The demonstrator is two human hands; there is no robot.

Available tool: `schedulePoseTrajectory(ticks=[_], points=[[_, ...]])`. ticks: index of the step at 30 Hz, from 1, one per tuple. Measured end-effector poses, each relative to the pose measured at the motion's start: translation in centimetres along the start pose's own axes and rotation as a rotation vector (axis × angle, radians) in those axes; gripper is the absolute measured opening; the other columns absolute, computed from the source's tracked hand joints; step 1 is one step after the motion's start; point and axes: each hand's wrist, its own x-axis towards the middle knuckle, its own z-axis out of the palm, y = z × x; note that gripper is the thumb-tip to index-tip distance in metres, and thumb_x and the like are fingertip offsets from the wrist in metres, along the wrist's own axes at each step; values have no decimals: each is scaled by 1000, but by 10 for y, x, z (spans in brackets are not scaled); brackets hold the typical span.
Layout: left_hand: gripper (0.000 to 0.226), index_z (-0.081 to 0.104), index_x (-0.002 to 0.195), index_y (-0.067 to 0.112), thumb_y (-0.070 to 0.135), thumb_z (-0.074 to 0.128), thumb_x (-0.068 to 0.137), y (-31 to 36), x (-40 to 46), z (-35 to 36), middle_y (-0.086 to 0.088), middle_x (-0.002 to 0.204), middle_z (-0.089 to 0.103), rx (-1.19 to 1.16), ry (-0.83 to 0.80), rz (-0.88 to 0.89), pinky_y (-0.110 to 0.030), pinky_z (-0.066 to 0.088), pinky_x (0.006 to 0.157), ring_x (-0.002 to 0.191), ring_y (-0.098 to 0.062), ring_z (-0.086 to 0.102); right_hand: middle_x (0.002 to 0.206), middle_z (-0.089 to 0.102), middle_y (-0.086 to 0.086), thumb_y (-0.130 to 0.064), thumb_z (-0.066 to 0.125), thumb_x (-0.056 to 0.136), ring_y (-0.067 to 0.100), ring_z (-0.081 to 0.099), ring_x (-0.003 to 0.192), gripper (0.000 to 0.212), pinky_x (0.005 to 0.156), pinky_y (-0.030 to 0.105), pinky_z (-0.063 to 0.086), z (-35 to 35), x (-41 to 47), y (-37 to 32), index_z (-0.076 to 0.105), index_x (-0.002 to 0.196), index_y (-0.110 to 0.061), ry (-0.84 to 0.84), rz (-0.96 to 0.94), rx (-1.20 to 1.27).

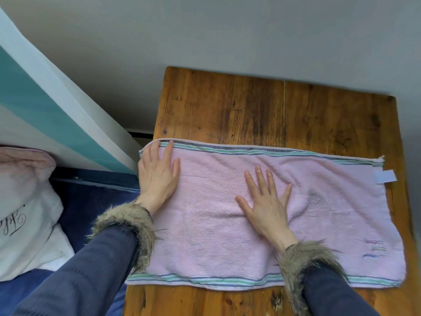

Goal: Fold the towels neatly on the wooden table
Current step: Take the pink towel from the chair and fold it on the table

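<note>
Fur-trimmed blue-grey sleeves (95,265) enter from 6 and 7 o'clock, nearest the lens. Both hands lie flat, fingers straight, gripping nothing, palms down on pink terry towel with green-and-blue striped borders (330,215). Towel lies spread on worn brown wooden plank table (227,106), covering its near half; far half at 12 o'clock bare wood. Long axis of towel runs 9 to 3 o'clock, striped edges along the far and near sides. White label tab (386,176) sticks out at the 3 o'clock short end.

Left hand (157,176) presses the 9 o'clock end, fingertips touching far striped border, close to where towel overhangs table edge. Right hand (265,201) presses near middle, fingers spread, pointing 12 o'clock; small wrinkles just right of it.

Key relation: 3 o'clock short end lies well apart from both hands, right hand nearer to it. Judgement: smoothing step, fold not yet made here; next fold likely brings one short end across to the other, so right hand would need to reach toward 3.

Off table at 9 o'clock: white pillow with black script lettering (25,224) on dark blue bedding (91,201).
</note>
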Motion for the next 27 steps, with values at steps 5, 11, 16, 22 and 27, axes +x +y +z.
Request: schedulePoseTrajectory(ticks=[5,11,16,22,27], points=[[53,21,147,21,38,28,97,-1,-26,-4,-13,156,10,14,-91,48,-47,11,115,143,-31,6,152,-19,-13,-68,2,77,10,-21,140,76,108,61,-12,-5,-5,-10,-3,147,-38,-43,44,38],[64,4,147,37,57,8,87,33,-45,0,-2,156,-16,33,-199,274,-53,-16,110,142,-22,-20,153,-16,-10,-58,-3,80,7,-20,138,72,111,58,-8,0,-36,2,-3,148,-33,-23,114,71],[61,20,145,35,56,26,87,84,-75,25,-5,157,1,35,-201,471,-64,-7,107,144,-28,-5,157,4,-1,-51,4,87,12,-4,142,66,111,59,0,0,-53,47,8,147,-27,98,218,85],[61,30,141,32,58,32,86,157,-104,50,-11,155,19,82,-186,642,-71,0,104,142,-34,10,158,-3,-1,-52,2,87,17,-7,145,65,113,54,-7,-17,-53,130,-2,147,-28,139,341,89],[63,34,141,32,62,30,85,218,-129,69,-9,154,22,156,-211,744,-73,8,101,141,-35,17,158,3,3,-53,5,87,16,-6,144,68,116,51,-4,-24,-48,198,9,149,-23,106,165,10]])
